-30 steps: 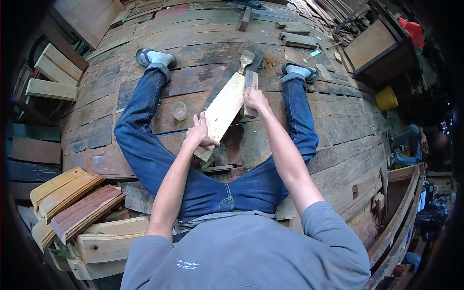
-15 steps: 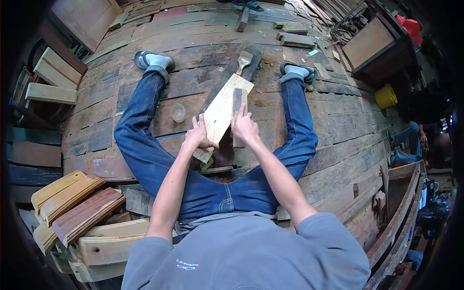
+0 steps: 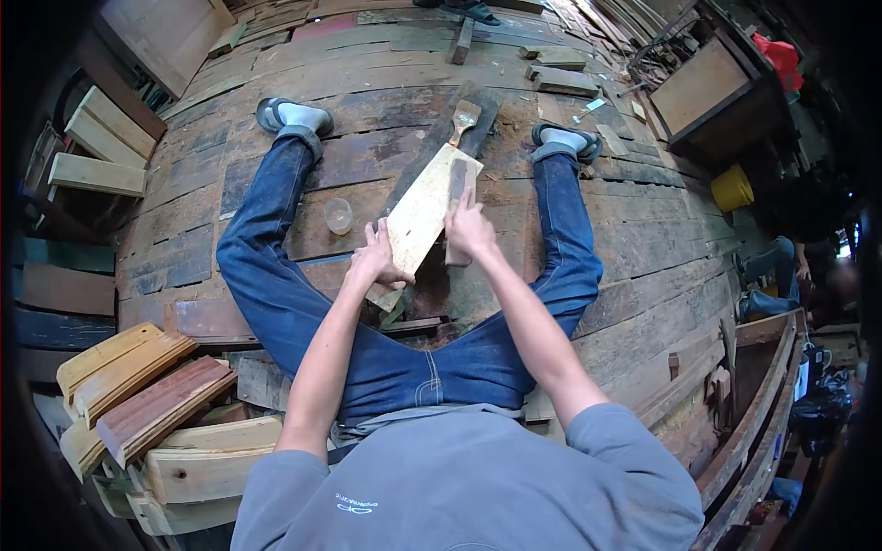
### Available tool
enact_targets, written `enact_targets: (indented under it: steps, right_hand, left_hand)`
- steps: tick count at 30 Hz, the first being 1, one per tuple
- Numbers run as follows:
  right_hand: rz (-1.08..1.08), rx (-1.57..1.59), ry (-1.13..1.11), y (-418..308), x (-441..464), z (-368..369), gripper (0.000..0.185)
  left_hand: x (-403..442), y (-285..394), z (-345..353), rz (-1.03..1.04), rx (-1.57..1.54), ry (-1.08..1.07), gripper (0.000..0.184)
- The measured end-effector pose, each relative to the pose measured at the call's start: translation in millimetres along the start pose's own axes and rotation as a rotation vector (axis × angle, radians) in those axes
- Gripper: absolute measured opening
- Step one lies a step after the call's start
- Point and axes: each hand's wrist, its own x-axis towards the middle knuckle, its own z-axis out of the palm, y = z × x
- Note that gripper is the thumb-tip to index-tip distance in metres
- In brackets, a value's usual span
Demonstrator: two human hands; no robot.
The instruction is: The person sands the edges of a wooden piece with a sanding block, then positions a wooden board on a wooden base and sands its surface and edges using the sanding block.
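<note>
Pale wooden board (image 3: 419,211) lies slantwise over a dark plank (image 3: 426,158) on the floor (image 3: 643,216), between the person's denim-clad legs (image 3: 266,230), its far end near the paintbrush (image 3: 467,115). The left hand (image 3: 372,257) clasps the board's near left edge, unmoved over the last second. The right hand (image 3: 470,228) grips a rectangular block (image 3: 459,181) at the board's right edge, having drawn it back from the far right corner, then nudged it slightly forward. That suggests rubbing strokes along this edge, the left hand steadying the board.
</note>
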Motion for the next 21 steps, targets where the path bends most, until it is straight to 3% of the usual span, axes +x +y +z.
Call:
enact_targets:
  steps: [5,16,21]
  right_hand:
    - [-0.051,-0.002,0.033,-13.7,-63.9,31.5,0.087]
    - [0.022,0.026,-0.007,8.3,68.0,-16.1,0.087]
    - [-0.012,-0.003,0.011,10.5,51.6,-10.0,0.085]
  left_hand:
    - [-1.2,1.5,-0.6,0.010,0.004,0.014,0.159]
    - [-1.6,1.6,0.0,0.012,-0.008,0.013,0.166]
    - [-4.3,2.0,-5.4,0.012,-0.010,0.002,0.159]
